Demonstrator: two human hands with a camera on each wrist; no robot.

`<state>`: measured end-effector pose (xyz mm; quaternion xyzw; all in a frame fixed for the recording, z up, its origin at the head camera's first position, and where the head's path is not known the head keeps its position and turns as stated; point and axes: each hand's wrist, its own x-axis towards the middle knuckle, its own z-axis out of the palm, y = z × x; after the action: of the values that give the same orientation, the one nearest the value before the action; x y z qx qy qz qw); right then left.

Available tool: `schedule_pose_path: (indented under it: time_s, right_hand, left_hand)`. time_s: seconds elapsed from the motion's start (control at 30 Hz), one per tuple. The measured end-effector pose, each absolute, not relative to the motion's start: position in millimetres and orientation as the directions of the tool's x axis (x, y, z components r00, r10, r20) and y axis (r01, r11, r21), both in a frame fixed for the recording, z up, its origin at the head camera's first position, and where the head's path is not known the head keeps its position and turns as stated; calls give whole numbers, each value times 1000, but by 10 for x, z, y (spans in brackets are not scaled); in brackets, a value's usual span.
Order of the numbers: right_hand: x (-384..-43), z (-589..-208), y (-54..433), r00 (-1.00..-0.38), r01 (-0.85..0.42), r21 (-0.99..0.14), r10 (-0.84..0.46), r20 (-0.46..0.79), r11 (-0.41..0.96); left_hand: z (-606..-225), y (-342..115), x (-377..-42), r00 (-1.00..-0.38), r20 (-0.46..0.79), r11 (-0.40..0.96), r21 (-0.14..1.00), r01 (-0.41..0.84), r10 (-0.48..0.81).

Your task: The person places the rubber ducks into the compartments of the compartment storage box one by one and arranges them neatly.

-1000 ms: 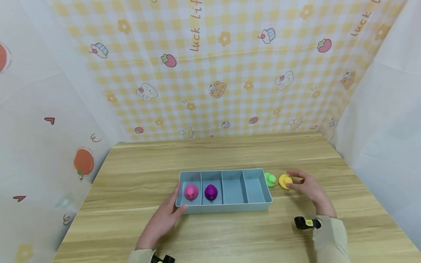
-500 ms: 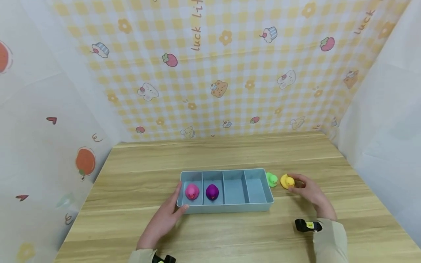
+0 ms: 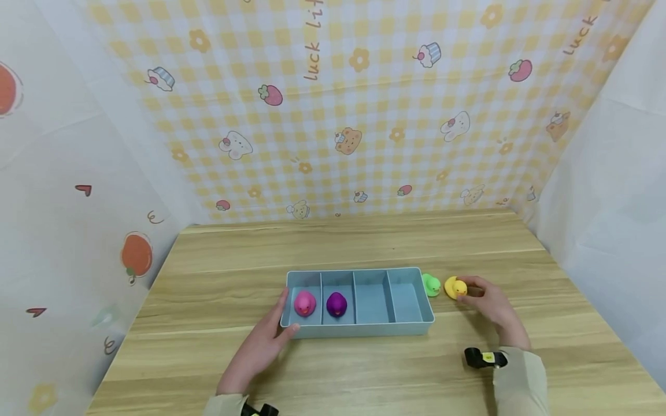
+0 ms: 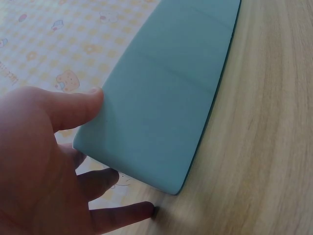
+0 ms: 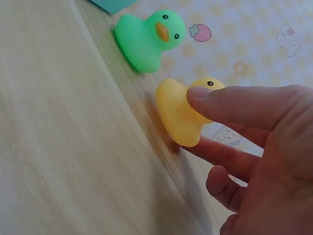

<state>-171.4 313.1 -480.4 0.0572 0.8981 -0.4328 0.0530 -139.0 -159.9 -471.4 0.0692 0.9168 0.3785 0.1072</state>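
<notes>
A light blue tray with a row of compartments lies on the table. My left hand grips its left end, thumb on the front wall; in the left wrist view the thumb lies against the tray and the fingers spread along its short side. A pink rubber duck sits in the leftmost compartment, a purple rubber duck in the one beside it. Right of the tray, my right hand pinches a yellow rubber duck between thumb and index finger, close over the table.
A green rubber duck stands between the tray's right end and the yellow duck. Bare wooden table surrounds the tray. Behind it hangs a yellow checked cloth, with white sheets at both sides.
My right thumb and fingers have come closer round the yellow duck. The left hand keeps its place on the tray, and the head view has shifted slightly.
</notes>
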Motion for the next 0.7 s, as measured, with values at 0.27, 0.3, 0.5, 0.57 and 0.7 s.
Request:
schedule_pose_path:
  time_s: [0.27,0.3,0.5,0.57,0.7]
  right_hand:
    - [-1720,-4747,3120,-993,120,-784,68,-99,608]
    - [-1718,-4735,3120,-993,122,-785,72,-99,607]
    - [-1695,-4652,3095,-993,121,-800,74,-96,588]
    - [-1690,-4618,3076,-993,116,-806,71,-92,580]
    - [-1707,-4524,3013,-996,94,-811,53,-78,578]
  left_hand:
    - [-4720,-1593,-1394,-968,-149,705,708,39,204]
    - [-4720,-1593,-1393,-968,-149,706,707,40,204]
    - [-4723,-1595,-1388,-969,-140,708,704,48,205]
    - [-4723,-1595,-1385,-969,-137,703,709,51,208]
    - [-4713,-1604,-1374,-969,-140,695,717,42,202]
